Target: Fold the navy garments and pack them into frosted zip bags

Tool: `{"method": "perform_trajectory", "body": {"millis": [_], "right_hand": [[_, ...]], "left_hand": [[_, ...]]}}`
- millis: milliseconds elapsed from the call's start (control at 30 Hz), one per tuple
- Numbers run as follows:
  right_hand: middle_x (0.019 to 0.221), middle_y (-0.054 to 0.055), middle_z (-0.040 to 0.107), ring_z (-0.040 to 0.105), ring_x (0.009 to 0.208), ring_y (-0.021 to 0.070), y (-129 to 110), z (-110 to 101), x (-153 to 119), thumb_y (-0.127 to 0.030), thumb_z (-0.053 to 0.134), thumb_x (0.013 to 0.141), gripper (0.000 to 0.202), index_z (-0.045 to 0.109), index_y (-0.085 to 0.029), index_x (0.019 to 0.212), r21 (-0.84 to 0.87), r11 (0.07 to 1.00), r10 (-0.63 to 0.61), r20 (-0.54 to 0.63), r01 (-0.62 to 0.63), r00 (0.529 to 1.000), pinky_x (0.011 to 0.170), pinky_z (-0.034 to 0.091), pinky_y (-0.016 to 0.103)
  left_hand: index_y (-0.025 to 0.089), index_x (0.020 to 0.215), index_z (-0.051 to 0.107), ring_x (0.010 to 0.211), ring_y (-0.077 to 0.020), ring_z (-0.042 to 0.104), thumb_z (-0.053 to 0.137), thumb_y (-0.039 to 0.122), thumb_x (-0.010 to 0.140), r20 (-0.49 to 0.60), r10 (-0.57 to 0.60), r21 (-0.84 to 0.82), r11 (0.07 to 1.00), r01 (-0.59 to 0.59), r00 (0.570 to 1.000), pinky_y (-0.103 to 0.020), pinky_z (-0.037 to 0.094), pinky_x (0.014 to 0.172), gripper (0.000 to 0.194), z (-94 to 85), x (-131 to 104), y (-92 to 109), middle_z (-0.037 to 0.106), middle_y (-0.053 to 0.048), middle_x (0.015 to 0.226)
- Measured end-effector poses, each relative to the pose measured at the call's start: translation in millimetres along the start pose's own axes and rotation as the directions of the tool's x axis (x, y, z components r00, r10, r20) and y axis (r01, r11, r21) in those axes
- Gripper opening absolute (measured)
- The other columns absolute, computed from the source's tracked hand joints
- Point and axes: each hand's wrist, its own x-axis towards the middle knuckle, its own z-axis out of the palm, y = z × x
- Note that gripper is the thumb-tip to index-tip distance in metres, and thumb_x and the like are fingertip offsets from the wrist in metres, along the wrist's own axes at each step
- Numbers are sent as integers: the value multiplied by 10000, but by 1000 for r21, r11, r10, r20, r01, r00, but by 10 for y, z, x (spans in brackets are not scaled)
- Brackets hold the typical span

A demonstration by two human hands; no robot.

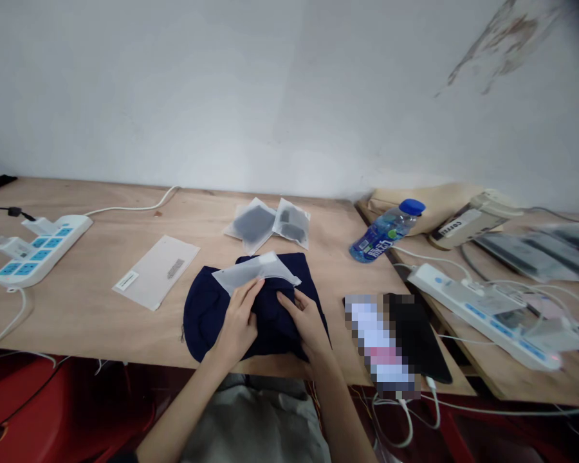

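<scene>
A dark navy cloth item (205, 308) lies near the table's front edge, in front of me. Across its upper part rests a translucent frosted zip bag (238, 272) with something white inside at its top. My left hand (241, 321) pinches the bag's lower edge between thumb and fingers, over the cloth. To its right, my right hand (309, 318) has its fingers closed on the dark cloth just below the bag's right end. Behind the cloth are two more frosted bags, one with a dark flat item (253, 225), the other with dark pieces (292, 223).
A flat pale bag (157, 272) lies left, beyond it a power strip (43, 251). On the right are a blue-capped bottle (386, 231), a pixelated phone (381, 341), a black device (415, 334), a second power strip (482, 315), a cup (473, 218) and cables.
</scene>
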Motion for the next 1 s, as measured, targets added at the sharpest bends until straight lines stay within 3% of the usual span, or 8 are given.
{"method": "perform_trajectory", "body": {"millis": [200,333,433,600,667,733,867,1000], "right_hand": [[1115,112,724,650,1093,290,86,162,46,-471,727,731,475,673,-148,1075,32,995,-85,-226,95,970,949,513,428],[1119,137,714,655,1089,281,133,281,44,-497,619,817,451,618,-142,1095,-127,985,-147,-307,113,940,934,514,405],[1143,143,701,651,1105,275,102,258,-26,-487,468,907,441,578,-159,1181,-391,917,-159,-186,75,970,917,515,407],[953,116,737,712,886,258,-204,26,-278,-324,430,930,349,606,-147,1174,-741,650,-174,69,167,982,791,557,381],[1002,113,722,699,913,244,-314,-43,-356,-232,413,922,331,623,-157,1167,-816,502,-299,148,287,943,828,557,382],[1188,123,663,639,1092,242,-327,-66,-375,-115,391,882,403,620,-173,1209,-822,332,-406,319,463,856,944,523,401],[1414,132,521,463,1327,238,-56,-13,-249,23,373,786,612,538,-157,1347,-707,107,-363,627,699,689,1078,439,437],[1440,166,488,478,1307,257,228,116,-99,2,386,837,584,473,-116,1403,-782,18,-347,579,623,737,1043,466,428]], "left_hand": [[261,1502,288,1374,-212,395,360,-101,639,23,52,-10,999,-52,998,-432,375,1148,939,70,-6,92,442,-69,1468],[261,1520,240,1386,-227,377,362,-97,639,52,74,14,997,-74,996,-455,377,1138,959,62,8,80,420,-75,1493],[258,1530,208,1413,-240,338,367,-91,652,68,65,48,997,-68,996,-486,349,1148,958,13,20,30,386,-79,1520],[249,1533,199,1427,-232,323,369,-82,644,101,43,44,998,-47,994,-472,341,1156,964,-72,25,-35,347,-76,1546],[249,1533,202,1424,-228,330,367,-81,646,110,46,29,998,-49,993,-467,344,1156,960,-81,28,-42,348,-74,1548],[251,1531,207,1419,-224,343,365,-79,654,109,57,10,998,-58,992,-465,351,1155,950,-71,32,-44,356,-69,1544],[249,1528,222,1411,-222,359,361,-73,669,103,78,-20,997,-77,992,-463,360,1155,928,-27,30,-55,358,-61,1544],[248,1536,200,1419,-213,345,335,-75,697,123,101,-10,995,-101,987,-459,358,1159,909,-8,2,-48,338,-57,1557]]}}
